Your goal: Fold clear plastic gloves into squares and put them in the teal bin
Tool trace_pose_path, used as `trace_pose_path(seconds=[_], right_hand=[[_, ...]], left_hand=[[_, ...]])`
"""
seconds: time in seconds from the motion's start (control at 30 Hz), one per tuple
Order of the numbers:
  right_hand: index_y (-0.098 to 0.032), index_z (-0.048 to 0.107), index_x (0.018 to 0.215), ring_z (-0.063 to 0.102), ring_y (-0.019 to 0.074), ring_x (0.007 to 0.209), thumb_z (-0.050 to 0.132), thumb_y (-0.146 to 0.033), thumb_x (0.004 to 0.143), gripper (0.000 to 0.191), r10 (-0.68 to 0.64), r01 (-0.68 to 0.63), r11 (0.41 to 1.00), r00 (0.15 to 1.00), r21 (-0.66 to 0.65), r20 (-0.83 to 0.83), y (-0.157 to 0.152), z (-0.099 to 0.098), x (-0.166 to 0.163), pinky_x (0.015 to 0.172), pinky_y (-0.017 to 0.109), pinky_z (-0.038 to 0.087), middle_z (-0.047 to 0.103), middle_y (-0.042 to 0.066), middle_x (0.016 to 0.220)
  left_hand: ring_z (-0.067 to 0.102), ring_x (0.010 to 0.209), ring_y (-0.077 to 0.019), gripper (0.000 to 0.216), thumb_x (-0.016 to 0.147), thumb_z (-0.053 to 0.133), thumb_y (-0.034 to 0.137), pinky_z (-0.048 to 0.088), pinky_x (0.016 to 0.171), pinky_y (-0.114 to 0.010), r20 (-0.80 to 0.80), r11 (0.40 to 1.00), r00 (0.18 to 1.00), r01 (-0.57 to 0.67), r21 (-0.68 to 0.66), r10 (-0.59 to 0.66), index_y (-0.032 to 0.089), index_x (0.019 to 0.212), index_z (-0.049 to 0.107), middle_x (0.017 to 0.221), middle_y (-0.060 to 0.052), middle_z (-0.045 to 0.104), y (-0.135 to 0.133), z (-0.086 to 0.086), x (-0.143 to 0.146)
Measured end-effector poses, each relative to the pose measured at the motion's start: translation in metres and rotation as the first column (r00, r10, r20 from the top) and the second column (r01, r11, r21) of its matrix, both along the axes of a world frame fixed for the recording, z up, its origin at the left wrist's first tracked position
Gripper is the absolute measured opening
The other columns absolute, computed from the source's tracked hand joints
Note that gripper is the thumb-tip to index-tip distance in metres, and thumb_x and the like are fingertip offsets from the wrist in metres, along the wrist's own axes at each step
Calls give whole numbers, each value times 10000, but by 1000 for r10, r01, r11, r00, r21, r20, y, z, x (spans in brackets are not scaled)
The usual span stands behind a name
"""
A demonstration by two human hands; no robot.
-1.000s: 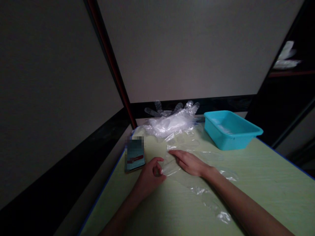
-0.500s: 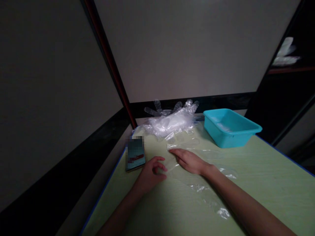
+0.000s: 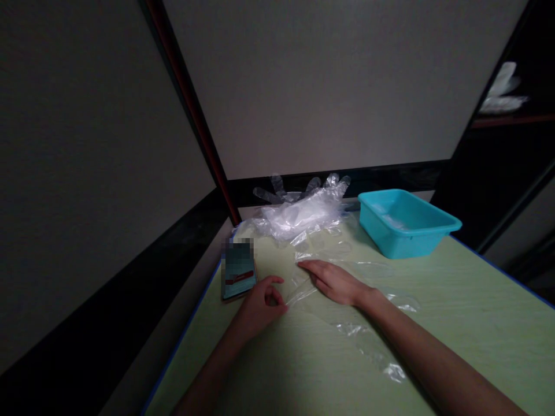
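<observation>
A clear disposable plastic glove lies spread on the pale green table, its fingers toward the right. My left hand pinches the near corner of its cuff between thumb and index finger, and the film is drawn taut there. Pressed flat over the glove, my right hand has its fingers stretched out to the left. Part of the film is hidden under that hand and forearm. Where this glove ends and other film just behind it begins, I cannot tell.
A heap of clear plastic gloves lies at the table's back edge. A turquoise basin stands at the back right. On the left, close to my left hand, is a phone. A wall panel rises behind the table.
My left hand has closed its thumb and index finger on the cuff and pulled it slightly left, stretching the film. My right hand stays in place.
</observation>
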State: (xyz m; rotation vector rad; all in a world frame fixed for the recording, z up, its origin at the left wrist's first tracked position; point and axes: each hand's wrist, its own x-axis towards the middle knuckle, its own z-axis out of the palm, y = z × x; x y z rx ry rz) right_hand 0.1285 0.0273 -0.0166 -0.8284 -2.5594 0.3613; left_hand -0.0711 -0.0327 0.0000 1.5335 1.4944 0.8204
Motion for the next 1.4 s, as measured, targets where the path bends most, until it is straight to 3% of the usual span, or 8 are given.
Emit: trace_pose_path(seconds=[0.33,0.47,0.6,0.7,0.8,0.97,1.17,1.4], right_hand=[[-90,302,1309,288,208,1233,332,-213,853,474,14,-20,998,995,60,102,-1,2,-2,1016,377,245,381,129,1317],[-91,349,1284,312,211,1219,366,-279,850,474,-85,70,986,992,148,92,-2,8,-3,1020,365,245,378,113,1323],[-50,425,1228,372,212,1180,386,-220,819,444,-277,263,950,958,168,68,-10,22,3,1007,318,285,410,134,1296],[-5,386,1250,362,231,1192,364,-293,839,502,-397,386,916,912,113,107,-30,22,15,995,326,310,383,176,1303],[2,330,1285,265,255,1242,331,-389,855,581,-420,401,907,888,132,187,-57,9,30,1014,380,270,294,187,1345],[-30,267,1317,178,233,1269,294,-442,858,617,-482,448,875,839,184,253,-87,-17,53,1020,397,252,217,151,1376],[-78,238,1334,165,233,1272,295,-505,843,653,-505,453,859,824,237,257,-90,-24,68,1021,412,243,203,130,1384],[-106,170,1353,170,248,1270,337,-506,830,679,-494,451,864,847,225,195,-93,-27,70,1022,417,235,189,125,1393]], left_hand=[[444,514,-100,394,563,521,83,331,518,-212,-34,994,998,-50,94,54,142,949,466,566,66,494,3,-9,-1],[459,540,-111,405,589,483,45,360,541,-224,-169,991,984,-41,130,63,127,984,454,582,59,479,5,-12,-5],[518,685,-148,389,624,454,40,414,642,-267,-380,974,919,-16,227,104,125,1004,470,710,7,512,6,-5,1],[502,927,-179,355,662,456,62,407,804,-299,-505,920,862,171,352,33,144,1005,494,959,-56,527,5,6,25],[428,1094,-184,356,747,420,121,321,947,-299,-607,822,791,397,408,-80,139,1099,470,1140,-84,494,3,10,62],[232,1258,-212,455,851,305,250,201,1030,-309,-764,703,605,643,304,-223,32,1249,339,1352,-153,297,5,-5,109],[130,1290,-192,523,886,199,394,143,1046,-339,-795,713,577,638,292,-190,95,1311,257,1397,-90,220,15,-26,106],[153,1286,-182,523,891,198,412,151,1041,-330,-829,763,552,573,299,-90,107,1311,257,1396,-88,218,25,-26,69]])
